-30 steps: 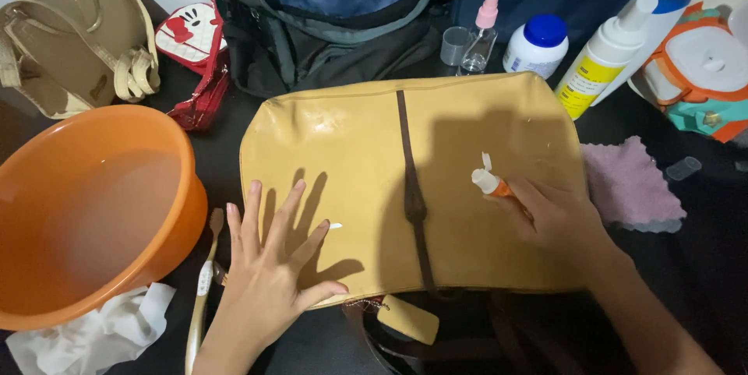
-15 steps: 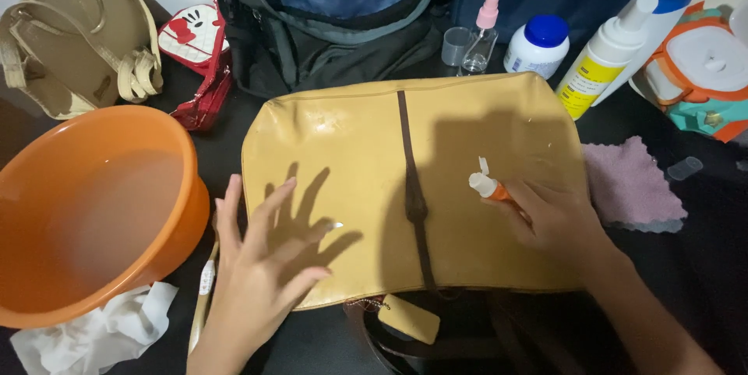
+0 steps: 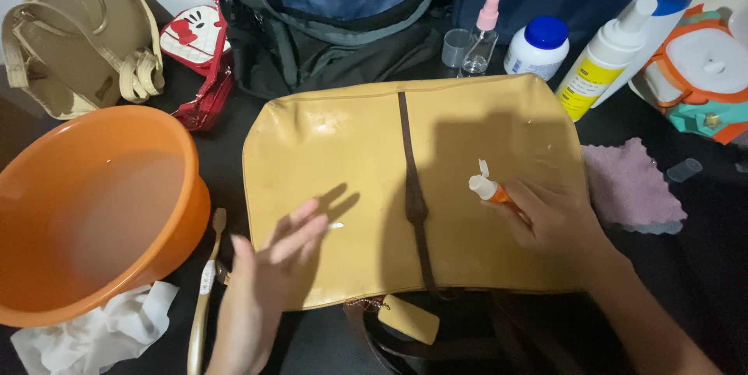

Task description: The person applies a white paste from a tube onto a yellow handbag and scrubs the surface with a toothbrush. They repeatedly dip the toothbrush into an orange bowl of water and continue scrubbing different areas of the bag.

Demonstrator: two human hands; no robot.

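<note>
We saw the yellow bag (image 3: 335, 188) lying flat in the middle of the dark surface (image 3: 701, 266), between the orange basin (image 3: 86, 211) and the purple cloth (image 3: 627, 184). Our right hand (image 3: 557, 219) was closed around a small orange tube (image 3: 489, 188); its white cap hung open and the tip pointed down at the leather. A small white dab (image 3: 335, 225) lay on the flap, near the fingers of our left hand (image 3: 269, 281), which were spread loosely and hovered just over it. We judged that the cream was put on but not yet rubbed in, so most of the work was left. The bag looked smooth and a little shiny, with a brown strap (image 3: 413, 196) down its middle and pale scuffs near the top edge. A brush (image 3: 204, 289) lay beside the basin.
</note>
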